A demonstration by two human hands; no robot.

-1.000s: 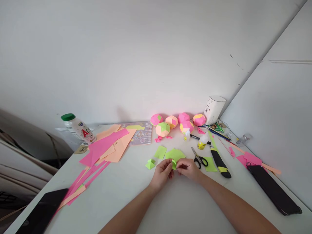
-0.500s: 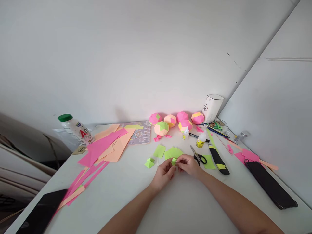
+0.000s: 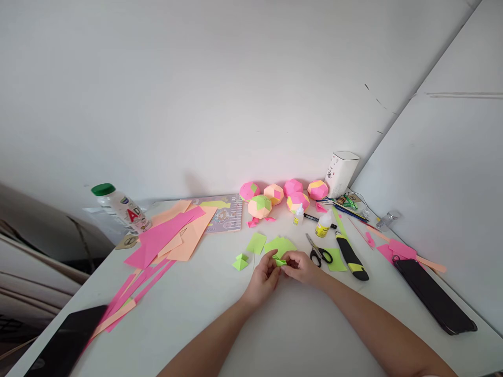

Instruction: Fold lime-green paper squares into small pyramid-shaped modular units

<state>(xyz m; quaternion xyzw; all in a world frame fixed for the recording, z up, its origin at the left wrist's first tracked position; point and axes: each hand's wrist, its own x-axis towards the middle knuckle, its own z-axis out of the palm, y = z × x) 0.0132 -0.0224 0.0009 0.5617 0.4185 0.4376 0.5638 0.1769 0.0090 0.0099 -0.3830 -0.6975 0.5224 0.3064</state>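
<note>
From my station I see a folded green shape (image 3: 240, 262) on the surface (image 3: 188, 309), just left of lower centre. At lower centre, the left hand (image 3: 262, 281) and right hand (image 3: 302, 268) pinch one small green paper piece (image 3: 279, 261) between their fingers; scissors (image 3: 325, 256) lie right.

The single head-worn view looks forward and down from above the near side of the white table (image 3: 306, 330). The back wall (image 3: 204, 94) fills the upper field; the side wall (image 3: 444, 173) bounds the right. The left hand (image 3: 262, 278) and right hand (image 3: 303, 268) appear below centre, at moderate range; fine detail there is probably too small to resolve.
</note>
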